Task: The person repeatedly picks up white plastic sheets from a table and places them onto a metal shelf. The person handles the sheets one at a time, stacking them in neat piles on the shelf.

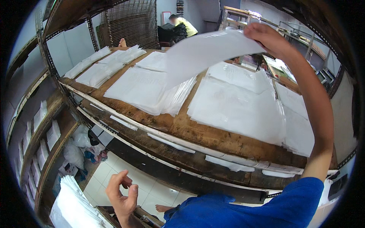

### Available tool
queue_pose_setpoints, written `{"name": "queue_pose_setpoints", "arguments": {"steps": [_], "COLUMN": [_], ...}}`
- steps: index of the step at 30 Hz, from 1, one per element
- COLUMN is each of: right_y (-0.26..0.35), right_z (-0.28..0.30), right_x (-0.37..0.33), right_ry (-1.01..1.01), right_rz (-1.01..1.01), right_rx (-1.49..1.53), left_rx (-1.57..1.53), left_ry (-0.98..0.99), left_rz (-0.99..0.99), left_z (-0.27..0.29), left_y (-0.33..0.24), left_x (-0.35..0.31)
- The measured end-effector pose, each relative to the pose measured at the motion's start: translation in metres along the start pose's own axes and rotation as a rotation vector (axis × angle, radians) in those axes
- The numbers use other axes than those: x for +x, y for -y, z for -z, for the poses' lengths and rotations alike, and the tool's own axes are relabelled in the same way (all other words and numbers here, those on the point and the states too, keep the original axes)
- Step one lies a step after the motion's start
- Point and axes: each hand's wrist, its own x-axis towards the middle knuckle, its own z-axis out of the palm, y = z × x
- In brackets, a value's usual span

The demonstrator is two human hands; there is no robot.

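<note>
Raised at the upper right, my right hand [264, 38] is closed on the corner of a white translucent sheet [207, 53]. The sheet hangs and bows out to the left over the wooden shelf [159, 123]. Beneath it lie flat stacks of similar white sheets, a middle stack [133, 89] and a right stack [235, 106]. Low in the view, my left hand [123, 193] has its fingers loosely curved and thumb apart, with nothing in it. Close beside that hand, at the lower left, stands a thick pile of white sheets [76, 207].
Metal uprights [49, 57] frame the shelf. A lower shelf [159, 148] holds more sheets, as does a side rack [49, 146] at left. Clear plastic bags [74, 152] lie on the floor beneath. Behind, a person in yellow [186, 26] bends near a wire rack [129, 26].
</note>
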Motion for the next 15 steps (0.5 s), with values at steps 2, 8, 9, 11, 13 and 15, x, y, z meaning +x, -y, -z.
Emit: {"name": "queue_pose_setpoints", "arguments": {"steps": [2, 8, 9, 11, 13, 15], "right_y": [-0.046, -0.136, -0.143, -0.154, -0.163, -0.167], "right_z": [0.038, 0.041, 0.041, 0.040, 0.042, 0.044], "right_x": [-0.008, -0.040, -0.044, -0.049, -0.052, -0.052], "right_ry": [-0.016, -0.004, 0.007, 0.030, -0.008, 0.014], "right_rz": [-0.159, -0.406, -0.392, -0.362, -0.264, -0.192], "right_rx": [0.022, -0.217, -0.250, -0.314, -0.393, -0.460], "left_rx": [-0.018, -0.056, -0.075, -0.112, -0.104, -0.110], "left_ry": [0.022, 0.063, 0.061, 0.054, 0.042, 0.032], "left_rz": [0.171, 0.620, 0.637, 0.670, 0.678, 0.682], "left_z": [-0.014, -0.029, -0.031, -0.034, -0.036, -0.036], "left_y": [0.014, 0.043, 0.043, 0.043, 0.038, 0.034], "left_x": [-0.021, -0.082, -0.087, -0.093, -0.092, -0.089]}}
